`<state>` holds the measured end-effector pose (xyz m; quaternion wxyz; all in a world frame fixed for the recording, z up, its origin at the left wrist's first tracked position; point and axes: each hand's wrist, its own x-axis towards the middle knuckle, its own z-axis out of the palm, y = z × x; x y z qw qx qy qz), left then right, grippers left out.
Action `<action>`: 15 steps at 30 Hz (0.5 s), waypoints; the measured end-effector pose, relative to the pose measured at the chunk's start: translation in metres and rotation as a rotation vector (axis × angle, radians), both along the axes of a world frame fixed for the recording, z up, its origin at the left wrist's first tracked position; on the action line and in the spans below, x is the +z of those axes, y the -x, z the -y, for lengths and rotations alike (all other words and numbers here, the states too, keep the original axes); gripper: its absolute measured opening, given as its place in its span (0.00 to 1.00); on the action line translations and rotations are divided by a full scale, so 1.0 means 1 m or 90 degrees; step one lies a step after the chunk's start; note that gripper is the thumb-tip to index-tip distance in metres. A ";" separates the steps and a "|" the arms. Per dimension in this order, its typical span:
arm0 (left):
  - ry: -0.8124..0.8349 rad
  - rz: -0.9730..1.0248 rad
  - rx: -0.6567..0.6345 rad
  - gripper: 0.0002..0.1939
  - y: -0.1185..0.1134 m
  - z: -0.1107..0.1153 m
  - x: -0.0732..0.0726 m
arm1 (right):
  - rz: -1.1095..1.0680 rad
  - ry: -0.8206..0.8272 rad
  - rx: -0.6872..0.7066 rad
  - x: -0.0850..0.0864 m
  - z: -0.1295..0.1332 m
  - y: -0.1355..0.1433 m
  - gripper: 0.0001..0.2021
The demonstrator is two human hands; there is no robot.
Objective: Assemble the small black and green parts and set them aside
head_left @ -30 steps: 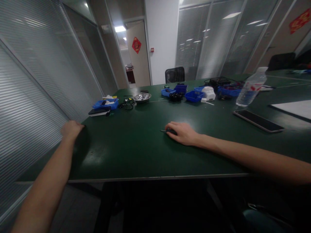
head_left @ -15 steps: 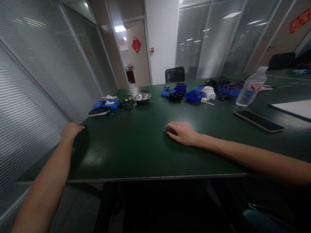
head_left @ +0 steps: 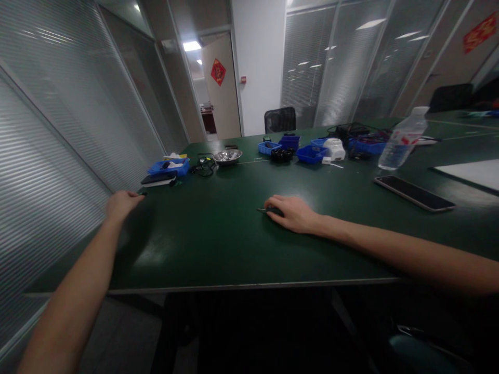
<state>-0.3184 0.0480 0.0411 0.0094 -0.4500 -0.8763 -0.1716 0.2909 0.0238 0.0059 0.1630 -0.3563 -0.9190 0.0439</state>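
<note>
At the left, my left hand (head_left: 120, 205) is raised over the table's left side, its fingertips pinching a small dark piece (head_left: 144, 194) too small to name. A shadow falls on the tabletop below it. My right hand (head_left: 292, 213) rests on the green table (head_left: 218, 234) near the middle. Its fingers are closed round a screwdriver (head_left: 275, 211) with a dark handle, whose thin metal shaft points left. Part of the handle is hidden in the palm.
Beyond my left hand lie a dark notebook (head_left: 158, 179) and a filled blue tray (head_left: 169, 167). A metal bowl (head_left: 227, 157), black cables (head_left: 205, 166) and blue bins (head_left: 312, 154) stand farther back. To the right are a phone (head_left: 413, 193), a water bottle (head_left: 403, 140) and white paper (head_left: 471, 172).
My left hand has moved a little to the right and up with the small dark piece. My right hand and the screwdriver have stayed in place.
</note>
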 end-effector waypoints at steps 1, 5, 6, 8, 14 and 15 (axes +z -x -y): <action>-0.012 -0.001 -0.011 0.22 -0.003 -0.002 0.000 | -0.002 -0.001 0.001 0.000 0.000 0.000 0.14; -0.055 -0.024 -0.079 0.26 -0.018 -0.011 0.000 | -0.010 -0.002 0.005 -0.001 -0.001 0.000 0.14; -0.064 -0.035 -0.095 0.26 -0.024 -0.013 0.000 | -0.012 -0.002 0.006 -0.001 -0.001 0.000 0.14; -0.082 -0.047 -0.128 0.27 -0.037 -0.014 -0.001 | -0.013 0.002 0.005 -0.001 -0.001 -0.001 0.14; -0.153 -0.030 -0.250 0.24 -0.087 -0.010 -0.004 | -0.007 0.003 0.003 0.000 0.000 -0.001 0.14; -0.166 -0.023 -0.264 0.23 -0.095 -0.009 -0.005 | -0.004 0.001 0.001 0.000 -0.001 -0.001 0.14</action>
